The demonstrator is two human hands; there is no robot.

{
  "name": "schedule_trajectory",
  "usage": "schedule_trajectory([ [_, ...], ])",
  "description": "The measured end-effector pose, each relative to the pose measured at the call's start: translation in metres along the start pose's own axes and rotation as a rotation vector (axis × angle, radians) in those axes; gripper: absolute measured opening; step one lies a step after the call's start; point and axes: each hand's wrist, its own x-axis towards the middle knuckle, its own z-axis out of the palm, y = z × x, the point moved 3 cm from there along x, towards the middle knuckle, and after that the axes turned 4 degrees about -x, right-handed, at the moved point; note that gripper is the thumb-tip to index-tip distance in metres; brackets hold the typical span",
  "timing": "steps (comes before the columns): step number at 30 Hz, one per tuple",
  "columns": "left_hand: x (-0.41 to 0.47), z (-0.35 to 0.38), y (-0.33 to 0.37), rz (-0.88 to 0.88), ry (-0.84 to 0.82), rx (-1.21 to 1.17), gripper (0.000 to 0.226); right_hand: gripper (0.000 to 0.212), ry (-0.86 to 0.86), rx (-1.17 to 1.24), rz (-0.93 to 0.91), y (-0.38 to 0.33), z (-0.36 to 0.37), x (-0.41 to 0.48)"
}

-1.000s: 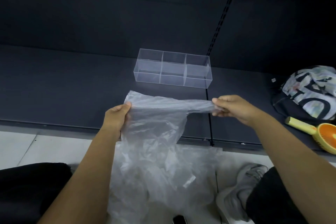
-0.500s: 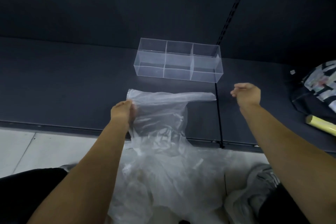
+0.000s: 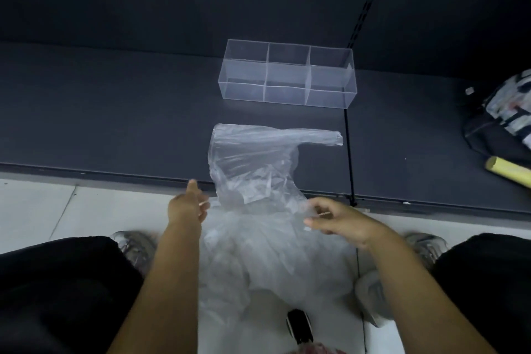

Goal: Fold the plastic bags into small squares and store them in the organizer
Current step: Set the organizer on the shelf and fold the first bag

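Note:
A clear plastic bag (image 3: 253, 158) lies partly on the dark shelf (image 3: 115, 123). One handle stretches right and its lower part hangs over the shelf's front edge. Behind it stands the clear organizer (image 3: 284, 95), divided into several compartments with nothing visible inside. My left hand (image 3: 186, 207) is at the bag's lower left edge, thumb pointing up, fingers curled against the plastic; whether they hold it is unclear. My right hand (image 3: 336, 221) pinches the bag's lower right edge between thumb and fingers.
More crumpled clear bags (image 3: 273, 261) are heaped on the white floor between my knees and shoes (image 3: 135, 241). A patterned backpack (image 3: 505, 123) and a yellow handle (image 3: 508, 172) lie on the shelf at the right. A black slot (image 3: 349, 152) splits the shelf.
Both hands let go of the bag's top edge and handle, which now lie flat on the shelf. The hands moved down to the bag's lower part at the shelf edge.

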Motion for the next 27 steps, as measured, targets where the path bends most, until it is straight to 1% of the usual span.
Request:
schedule_trajectory([
  [1,-0.005,0.000,-0.010,-0.031,-0.022,0.018,0.048,0.020,0.029,0.032,-0.031,0.000,0.007,0.003],
  [3,-0.012,0.004,-0.023,-0.115,-0.141,0.020,0.047,0.005,0.125,0.071,-0.072,0.001,0.009,0.007],
  [5,-0.016,0.010,-0.028,-0.193,-0.296,-0.050,0.043,0.006,0.167,0.107,-0.090,0.004,0.002,0.009],
  [7,-0.014,0.011,-0.031,-0.225,-0.355,-0.070,0.029,0.011,0.169,0.110,-0.093,0.005,-0.007,0.006],
  [9,-0.010,0.008,-0.032,-0.217,-0.336,-0.044,0.018,0.015,0.172,0.086,-0.091,0.004,-0.020,0.004],
  [12,-0.005,0.005,-0.027,-0.150,-0.277,-0.123,0.016,0.022,0.198,0.100,-0.086,0.002,-0.043,0.000],
  [14,-0.002,0.003,-0.020,-0.101,-0.242,-0.167,0.015,0.020,0.253,0.161,-0.055,0.002,-0.064,-0.002],
  [16,-0.001,0.003,-0.014,-0.052,-0.248,-0.095,0.014,0.017,0.310,0.199,-0.023,0.004,-0.086,-0.004],
  [19,-0.003,0.010,-0.010,0.049,-0.265,0.064,0.018,0.013,0.352,0.165,-0.010,0.007,-0.107,-0.006],
  [21,-0.005,0.014,-0.010,0.120,-0.238,0.141,0.021,0.012,0.453,0.148,0.012,0.013,-0.118,-0.005],
  [24,-0.006,0.018,-0.015,0.188,-0.202,0.249,0.019,0.029,0.691,0.141,0.094,0.026,-0.132,-0.002],
  [26,-0.008,0.021,-0.013,0.219,-0.162,0.308,0.021,0.031,0.851,0.036,0.171,0.034,-0.139,-0.001],
  [27,-0.010,0.024,-0.009,0.267,-0.123,0.349,0.022,0.030,0.903,-0.047,0.212,0.036,-0.142,0.001],
])
